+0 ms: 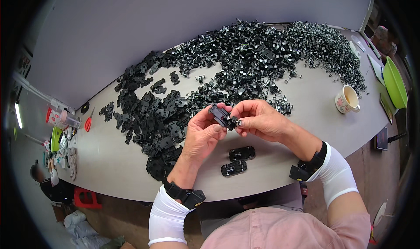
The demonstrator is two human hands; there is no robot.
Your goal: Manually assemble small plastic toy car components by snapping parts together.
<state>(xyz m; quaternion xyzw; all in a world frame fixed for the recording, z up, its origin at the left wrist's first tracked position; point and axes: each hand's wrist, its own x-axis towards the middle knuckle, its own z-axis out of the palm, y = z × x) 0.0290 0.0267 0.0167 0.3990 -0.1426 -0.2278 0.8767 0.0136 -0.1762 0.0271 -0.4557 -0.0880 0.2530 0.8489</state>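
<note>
Over the middle of the table, my left hand (201,128) grips a black plastic toy car chassis (217,115) between thumb and fingers. My right hand (261,121) meets it from the other side, its fingertips pinching a small wheel axle (236,121) at the chassis end. Whether the axle sits in the chassis cannot be made out. Just below my hands lie two black toy car assemblies (242,153), side by side. Left of my left hand spreads a heap of loose black chassis (164,117). Wheel axles with silvery hubs (245,52) are piled beyond both hands.
A flowered cup (347,99) with a drink stands at the right, near a green basin (395,83). Red-handled scissors (89,123) lie at the left, by a clear jar (70,119). A grey partition (175,17) closes off the far side. Another person (48,181) sits at far left.
</note>
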